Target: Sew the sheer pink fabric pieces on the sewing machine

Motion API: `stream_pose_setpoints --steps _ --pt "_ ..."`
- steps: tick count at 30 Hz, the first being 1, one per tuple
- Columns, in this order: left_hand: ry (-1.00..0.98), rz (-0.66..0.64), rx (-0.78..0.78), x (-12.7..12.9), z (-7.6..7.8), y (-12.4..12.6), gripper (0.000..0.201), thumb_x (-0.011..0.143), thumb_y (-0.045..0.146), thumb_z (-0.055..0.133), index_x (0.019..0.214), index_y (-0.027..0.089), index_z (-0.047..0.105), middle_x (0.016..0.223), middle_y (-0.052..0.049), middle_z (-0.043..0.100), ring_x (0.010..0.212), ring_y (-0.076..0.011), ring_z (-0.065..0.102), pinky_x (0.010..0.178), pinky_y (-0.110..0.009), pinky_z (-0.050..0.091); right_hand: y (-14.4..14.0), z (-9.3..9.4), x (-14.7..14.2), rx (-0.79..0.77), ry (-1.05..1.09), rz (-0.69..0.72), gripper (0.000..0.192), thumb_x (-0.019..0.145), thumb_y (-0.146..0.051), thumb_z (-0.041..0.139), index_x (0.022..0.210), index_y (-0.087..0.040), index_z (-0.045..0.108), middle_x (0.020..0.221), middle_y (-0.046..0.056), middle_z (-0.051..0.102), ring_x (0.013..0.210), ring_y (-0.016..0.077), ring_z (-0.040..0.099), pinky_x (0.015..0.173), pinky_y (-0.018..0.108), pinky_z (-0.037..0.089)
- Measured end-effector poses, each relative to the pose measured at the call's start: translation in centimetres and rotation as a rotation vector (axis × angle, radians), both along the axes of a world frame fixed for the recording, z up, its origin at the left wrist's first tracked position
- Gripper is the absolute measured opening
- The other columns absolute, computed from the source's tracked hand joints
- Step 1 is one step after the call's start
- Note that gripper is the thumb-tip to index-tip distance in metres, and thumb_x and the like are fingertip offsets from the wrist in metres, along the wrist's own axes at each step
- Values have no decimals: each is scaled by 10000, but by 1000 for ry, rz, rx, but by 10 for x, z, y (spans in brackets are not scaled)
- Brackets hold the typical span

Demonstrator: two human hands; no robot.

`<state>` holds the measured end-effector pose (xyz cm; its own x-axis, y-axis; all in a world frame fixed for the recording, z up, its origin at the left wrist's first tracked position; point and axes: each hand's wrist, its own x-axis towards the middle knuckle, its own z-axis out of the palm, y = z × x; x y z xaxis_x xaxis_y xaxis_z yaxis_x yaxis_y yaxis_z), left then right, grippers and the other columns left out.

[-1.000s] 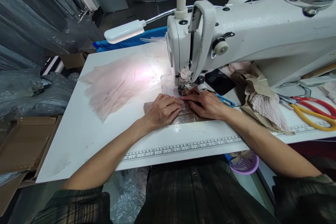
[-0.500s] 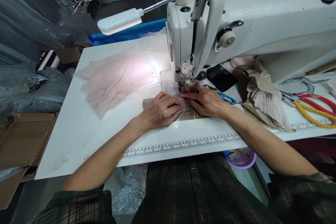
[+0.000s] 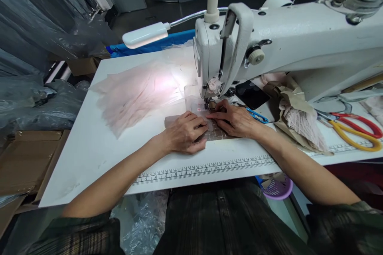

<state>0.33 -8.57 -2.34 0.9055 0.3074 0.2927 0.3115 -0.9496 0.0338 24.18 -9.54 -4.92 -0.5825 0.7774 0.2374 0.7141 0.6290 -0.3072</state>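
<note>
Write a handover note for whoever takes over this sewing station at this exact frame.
Left hand: flat, pressing the small sheer piece onto the table.
Right hand: flat on the same piece, fingers just in front of the presser foot.
Done: the piece's front edge lies under the foot of the sewing machine.
Left: most of the piece is in front of the foot. Pink fabric stack lies behind, left.

One sewing machine (image 3: 269,48); one lamp (image 3: 145,35); two hands at centre, left hand (image 3: 185,132), right hand (image 3: 236,119); two scissors at right, red (image 3: 359,121), yellow (image 3: 353,137); one purple basket (image 3: 277,185) below.
</note>
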Motion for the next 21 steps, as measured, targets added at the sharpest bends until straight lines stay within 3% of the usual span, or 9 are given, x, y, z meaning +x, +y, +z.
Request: stream_pose_setpoints --steps 7,13,21 --pt "40 17 61 2 3 3 300 860 343 519 967 125 695 910 -100 674 797 -228 598 861 -432 454 -2 1 -6 -1 -66 -42 367 965 -286 481 1311 -278 603 1174 121 525 845 202 583 698 311 459" --pt "63 62 58 2 1 6 323 893 343 474 985 118 687 973 -109 667 872 -242 607 911 -430 440 -5 9 -14 -4 -216 -147 414 995 -327 421 1386 -249 534 1183 152 543 778 216 591 636 308 440" --pt "81 104 43 0 -1 8 382 908 390 475 1081 97 650 1068 -135 643 929 -260 601 948 -440 444 -9 14 -15 -21 -168 -133 413 1007 -326 390 1385 -243 533 1192 155 545 864 237 607 660 306 471"
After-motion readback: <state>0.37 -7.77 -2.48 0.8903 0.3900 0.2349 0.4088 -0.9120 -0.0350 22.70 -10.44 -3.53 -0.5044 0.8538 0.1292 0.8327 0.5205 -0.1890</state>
